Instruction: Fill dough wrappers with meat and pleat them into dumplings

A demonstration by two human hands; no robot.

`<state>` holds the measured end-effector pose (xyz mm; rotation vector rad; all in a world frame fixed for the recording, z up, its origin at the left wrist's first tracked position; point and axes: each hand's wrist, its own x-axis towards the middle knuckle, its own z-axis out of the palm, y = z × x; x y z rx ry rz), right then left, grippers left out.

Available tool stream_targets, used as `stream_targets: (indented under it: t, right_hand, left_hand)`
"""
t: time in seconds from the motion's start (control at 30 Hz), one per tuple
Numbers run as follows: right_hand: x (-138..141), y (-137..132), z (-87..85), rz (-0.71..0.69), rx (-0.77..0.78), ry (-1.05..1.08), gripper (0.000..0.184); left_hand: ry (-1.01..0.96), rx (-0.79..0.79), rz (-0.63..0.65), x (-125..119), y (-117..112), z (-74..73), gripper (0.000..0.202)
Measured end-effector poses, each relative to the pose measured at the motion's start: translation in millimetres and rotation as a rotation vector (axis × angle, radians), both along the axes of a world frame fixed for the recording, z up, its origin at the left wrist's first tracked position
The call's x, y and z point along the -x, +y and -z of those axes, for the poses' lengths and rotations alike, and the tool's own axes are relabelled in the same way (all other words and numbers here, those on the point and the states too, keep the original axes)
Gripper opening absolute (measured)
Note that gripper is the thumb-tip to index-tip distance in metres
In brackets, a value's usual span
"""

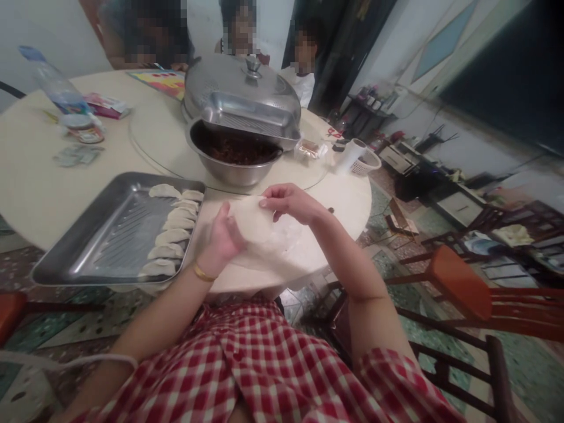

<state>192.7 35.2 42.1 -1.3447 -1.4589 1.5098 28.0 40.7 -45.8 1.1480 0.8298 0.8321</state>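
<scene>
A round, pale dumpling wrapper [253, 220] is held up between my hands over the table's front edge. My left hand [224, 235] supports its left side, thumb raised at the rim and the other fingers partly hidden behind it. The upper right edge is pinched between the thumb and fingers of my right hand [288, 202]. To the left, a metal tray [110, 235] bears a row of folded dumplings [170, 236] along its right side. Beyond my hands stands a steel bowl [238, 170] of dark filling [233, 148].
A large lidded pan [238, 76] stands behind the bowl, with another metal tray [251, 114] leaning there. A plastic bottle [59, 82] and a jar [83, 128] are at left. A white basket [368, 161] sits at right. Several people are across the table.
</scene>
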Motion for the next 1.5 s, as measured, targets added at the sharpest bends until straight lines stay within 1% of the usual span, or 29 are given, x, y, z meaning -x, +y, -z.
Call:
stream_targets:
  t: [0.07, 0.17, 0.2, 0.27, 0.3, 0.37, 0.43, 0.53, 0.6, 0.67, 0.77, 0.87, 0.93, 1.03, 1.13, 1.27, 1.33, 1.4, 1.5]
  right_hand:
    - [7, 1, 12.3, -0.020, 0.019, -0.059, 0.010]
    - [12, 7, 33.5, 0.045, 0.005, -0.197, 0.011]
    - [12, 9, 38.3, 0.061, -0.013, -0.241, 0.010]
    - [9, 14, 42.6, 0.076, -0.077, -0.322, 0.009]
    - [6, 16, 42.5, 0.089, -0.130, -0.358, 0.011]
    - [-3, 20, 39.7, 0.146, -0.240, -0.423, 0.016]
    - [-16, 24, 35.7, 0.238, -0.328, -0.484, 0.021]
    - [-37, 34, 30.3, 0.369, -0.418, -0.574, 0.024]
    - [-49, 43, 27.1, 0.420, -0.472, -0.631, 0.022]
    - [-56, 55, 23.9, 0.429, -0.518, -0.696, 0.021]
    - [-61, 79, 19.7, 0.421, -0.562, -0.823, 0.023]
    - [-58, 105, 18.9, 0.376, -0.554, -0.931, 0.026]
    - [-54, 120, 20.7, 0.320, -0.558, -0.957, 0.024]
    - [-42, 133, 24.8, 0.257, -0.618, -0.941, 0.022]
    - [-25, 141, 26.6, 0.167, -0.683, -0.957, 0.023]
    - [-6, 148, 24.6, 0.050, -0.702, -1.146, 0.029]
    - [-4, 148, 21.8, -0.002, -0.692, -1.230, 0.032]
    - [-5, 144, 18.0, -0.034, -0.718, -1.259, 0.034]
    - [-7, 136, 12.6, -0.014, -0.796, -1.265, 0.038]
  left_hand:
    - [-0.125, 0.178, 0.028, 0, -7, -3.5, 0.070]
    - [-0.242, 0.296, 0.021, 2, -14, -5.2, 0.072]
    - [-0.303, 0.349, 0.018, 2, -15, -5.6, 0.071]
    - [-0.423, 0.439, 0.016, 4, -14, -7.2, 0.069]
    - [-0.459, 0.458, 0.020, 4, -13, -9.0, 0.068]
    - [-0.460, 0.442, 0.027, 5, -11, -14.2, 0.068]
    - [-0.424, 0.412, 0.002, 5, -10, -20.1, 0.068]
    - [-0.385, 0.405, -0.049, 3, -9, -26.1, 0.065]
    - [-0.394, 0.449, -0.084, 2, -8, -27.1, 0.061]
    - [-0.443, 0.540, -0.131, 2, -6, -26.7, 0.057]
    - [-0.530, 0.656, -0.177, 1, -2, -24.6, 0.051]
    - [-0.583, 0.728, -0.205, 3, 1, -20.1, 0.048]
    - [-0.596, 0.758, -0.222, 4, 1, -16.2, 0.048]
    - [-0.590, 0.772, -0.216, 6, 0, -10.9, 0.049]
    - [-0.601, 0.803, -0.208, 8, -2, -7.5, 0.049]
    - [-0.620, 0.857, -0.205, 8, -3, -5.8, 0.049]
    - [-0.628, 0.883, -0.221, 8, -4, -6.8, 0.051]
    - [-0.634, 0.901, -0.241, 9, -4, -9.0, 0.052]
    - [-0.637, 0.926, -0.252, 10, -5, -12.9, 0.051]
